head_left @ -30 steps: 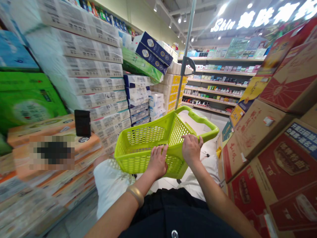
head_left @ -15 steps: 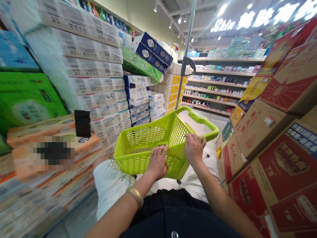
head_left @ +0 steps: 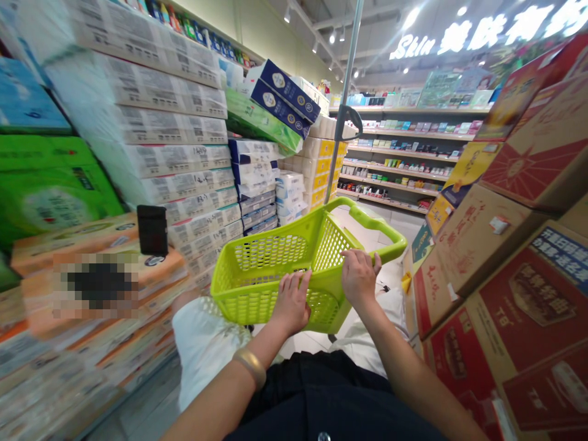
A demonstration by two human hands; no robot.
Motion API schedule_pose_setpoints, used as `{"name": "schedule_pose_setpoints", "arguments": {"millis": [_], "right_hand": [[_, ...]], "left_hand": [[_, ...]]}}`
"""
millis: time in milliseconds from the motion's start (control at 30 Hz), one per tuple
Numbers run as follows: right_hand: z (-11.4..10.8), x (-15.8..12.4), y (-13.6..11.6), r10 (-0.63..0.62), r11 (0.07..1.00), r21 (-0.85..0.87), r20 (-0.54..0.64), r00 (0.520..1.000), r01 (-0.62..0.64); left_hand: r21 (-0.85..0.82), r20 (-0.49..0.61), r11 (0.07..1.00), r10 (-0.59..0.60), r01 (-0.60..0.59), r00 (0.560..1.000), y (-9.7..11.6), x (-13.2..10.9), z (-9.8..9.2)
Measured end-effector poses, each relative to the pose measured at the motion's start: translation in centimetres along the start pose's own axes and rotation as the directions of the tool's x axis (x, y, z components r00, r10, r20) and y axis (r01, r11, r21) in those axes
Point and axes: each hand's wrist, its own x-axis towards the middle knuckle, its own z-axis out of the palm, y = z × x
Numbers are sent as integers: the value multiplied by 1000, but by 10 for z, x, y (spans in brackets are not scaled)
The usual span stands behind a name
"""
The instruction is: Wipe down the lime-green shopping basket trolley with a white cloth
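A lime-green perforated shopping basket (head_left: 257, 306) stands in front of me, and nothing shows inside it. My left hand (head_left: 293, 301), below a gold bracelet on the wrist, is closed over the basket's near rim with its fingers on top. Farther right, my right hand (head_left: 361, 277) grips the same rim close to the raised green handle (head_left: 390, 239). The fingers of both hands curl over the edge, and part of each palm is hidden. A metal pole (head_left: 344, 92) with a grey hook rises behind the basket.
Stacked wrapped paper packs (head_left: 184, 159) line the left side. A black phone-like object (head_left: 152, 229) stands on orange packs (head_left: 174, 260). Red and brown cartons (head_left: 514, 294) are piled at the right. Stocked shelves (head_left: 399, 147) stand at the back, beyond a light tiled floor.
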Motion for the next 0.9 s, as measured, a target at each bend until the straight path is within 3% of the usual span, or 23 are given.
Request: {"name": "schedule_pose_setpoints", "arguments": {"millis": [200, 433, 667, 767, 900], "right_hand": [[7, -14, -15, -114, 993, 53, 97, 989, 109], [-4, 2, 6, 19, 1000, -12, -30, 999, -19], [7, -18, -22, -139, 989, 67, 86, 987, 133], [4, -9, -8, -107, 994, 30, 63, 992, 106], [-6, 18, 33, -10, 998, -69, -19, 1000, 9]], "left_hand": [[-2, 22, 1000, 7, -7, 1000, -2, -1, -2], [7, 11, 1000, 0, 0, 1000, 1, -1, -1], [-19, 28, 1000, 0, 0, 1000, -1, -2, -2], [-36, 36, 999, 1, 0, 999, -3, -1, -3], [-42, 50, 999, -2, 4, 999, -2, 2, -3]]}}
